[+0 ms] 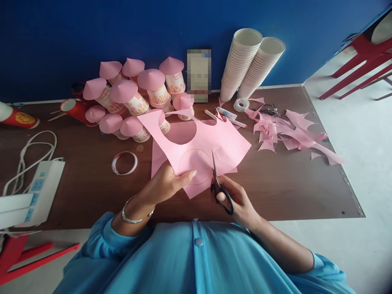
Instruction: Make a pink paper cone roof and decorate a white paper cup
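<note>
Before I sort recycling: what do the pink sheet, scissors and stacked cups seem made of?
Pink sheet: matte paper or card, by bends and cut edges. Scissors: grey blades suggest metal; smooth black handles, perhaps plastic. Stacked cups: dull white, rolled-looking rims; probably paper.

held sheet (219,141): matt paper | scissor blades (214,166): metal | bracelet (131,221): glossy metal

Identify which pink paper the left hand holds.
The left hand grips the sheet with the drawn circle; another sheet lies beneath, and scraps lie farther right.
</note>
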The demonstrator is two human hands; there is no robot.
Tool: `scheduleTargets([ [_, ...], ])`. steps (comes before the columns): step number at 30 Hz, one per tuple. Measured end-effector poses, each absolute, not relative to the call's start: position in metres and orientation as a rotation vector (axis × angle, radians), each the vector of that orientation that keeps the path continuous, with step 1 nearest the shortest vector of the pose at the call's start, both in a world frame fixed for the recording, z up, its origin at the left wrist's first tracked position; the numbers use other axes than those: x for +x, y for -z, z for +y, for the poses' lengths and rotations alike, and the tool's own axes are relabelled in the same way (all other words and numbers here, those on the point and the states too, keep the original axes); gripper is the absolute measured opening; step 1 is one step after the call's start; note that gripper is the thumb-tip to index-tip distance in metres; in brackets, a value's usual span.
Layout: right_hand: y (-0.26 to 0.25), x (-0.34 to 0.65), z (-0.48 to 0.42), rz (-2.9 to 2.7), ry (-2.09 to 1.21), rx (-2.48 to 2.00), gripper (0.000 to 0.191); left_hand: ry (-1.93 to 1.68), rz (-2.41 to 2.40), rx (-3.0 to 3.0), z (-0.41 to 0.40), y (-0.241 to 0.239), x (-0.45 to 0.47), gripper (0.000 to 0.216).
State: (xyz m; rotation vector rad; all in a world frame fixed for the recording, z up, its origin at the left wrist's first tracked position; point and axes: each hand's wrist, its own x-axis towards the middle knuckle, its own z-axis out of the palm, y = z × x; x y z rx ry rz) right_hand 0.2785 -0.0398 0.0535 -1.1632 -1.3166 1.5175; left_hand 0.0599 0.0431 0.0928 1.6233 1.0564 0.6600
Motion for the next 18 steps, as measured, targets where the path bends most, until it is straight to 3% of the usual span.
scheduleTargets([
  [18, -0.0519, 0.279, -0.0408, -1.383, -1.47, -1.153, 0.054, -0.675, 1.027, 1.529, 0.0422, -0.0891, 0.0613, 0.06],
])
